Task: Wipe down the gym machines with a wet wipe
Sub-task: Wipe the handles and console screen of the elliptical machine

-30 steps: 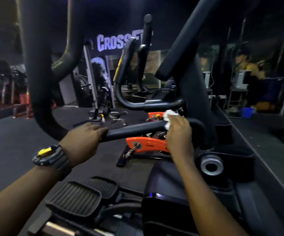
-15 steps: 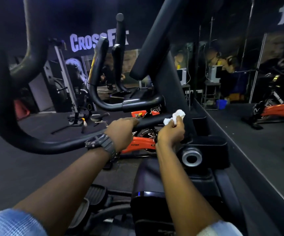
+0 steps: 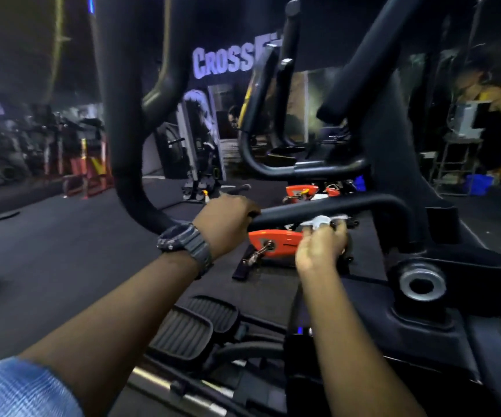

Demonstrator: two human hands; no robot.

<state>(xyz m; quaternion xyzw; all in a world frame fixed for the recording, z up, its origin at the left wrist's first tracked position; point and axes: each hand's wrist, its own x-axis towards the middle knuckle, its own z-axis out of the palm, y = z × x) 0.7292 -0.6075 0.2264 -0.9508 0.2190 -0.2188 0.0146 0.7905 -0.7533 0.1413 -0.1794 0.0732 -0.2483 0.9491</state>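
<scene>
Dark rubber flooring (image 3: 47, 266) runs under everything in this dim gym, matte and slightly speckled. Nearest to the person are two ribbed black pedals (image 3: 195, 326) of the machine, oblong and grooved like tyre tread, with a bright steel rail just below them. Further in, the left hand (image 3: 225, 221), a chunky dark watch (image 3: 183, 245) on its wrist, curls round the near end of a smooth black tubular handlebar (image 3: 333, 207) and steadies it. To the right, the right hand (image 3: 322, 245) grips a crumpled white wet wipe (image 3: 321, 220), pressed up against the underside of that same bar, palm turned toward the person. A round silver hub (image 3: 422, 285) gleams on the machine's moulded black housing at right.

My guess is the job is partway through at best: this one bar is being wiped, its upright stretch, the pedals and the housing show no sign either way, and other machines remain.

Beyond the bar lies an orange exercise bike (image 3: 273, 242) with glossy plastic panels. Farther off stand curved black handles, red racks at left, and a lit "CROSS" sign (image 3: 222, 63) on the far wall.
</scene>
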